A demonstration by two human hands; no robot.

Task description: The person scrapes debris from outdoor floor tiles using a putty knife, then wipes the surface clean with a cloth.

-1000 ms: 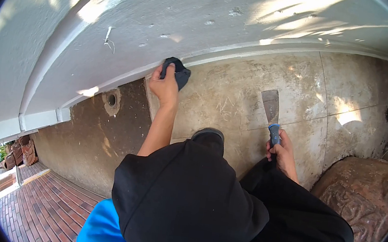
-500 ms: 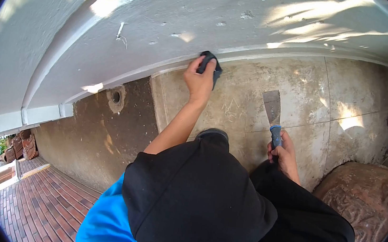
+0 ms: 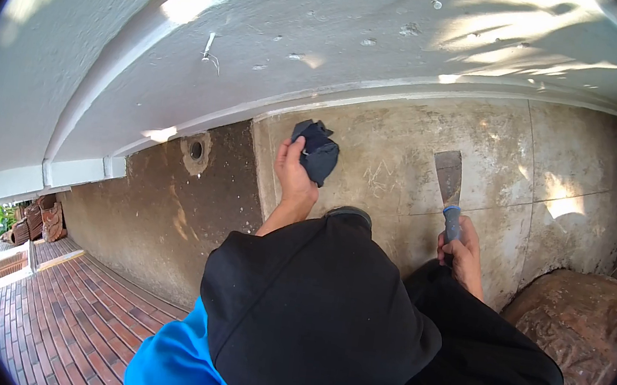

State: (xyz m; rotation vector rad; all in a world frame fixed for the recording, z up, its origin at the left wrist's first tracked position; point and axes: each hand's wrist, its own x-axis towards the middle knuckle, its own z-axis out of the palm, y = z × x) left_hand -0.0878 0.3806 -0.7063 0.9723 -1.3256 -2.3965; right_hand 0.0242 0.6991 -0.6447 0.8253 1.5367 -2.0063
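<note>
A crumpled dark cloth (image 3: 319,156) is gripped in my left hand (image 3: 296,176), its thumb across the cloth, above the concrete floor near the wall's foot. My right hand (image 3: 463,254) is closed round the grey and blue handle of a scraper (image 3: 448,176). The scraper's wide, stained metal blade points toward the wall, over the pale concrete slab (image 3: 405,143). Whether the blade touches the slab I cannot tell.
A grey-white wall (image 3: 281,30) with two protruding nails runs along the top. Left of the slab is darker ground with a round drain hole (image 3: 196,150). Brick paving (image 3: 75,303) lies lower left, a brown crumpled covering (image 3: 575,322) lower right.
My left hand has drawn back from the wall's base toward my body with the cloth, which now hangs more loosely. My right hand still holds the scraper; the view has shifted slightly.
</note>
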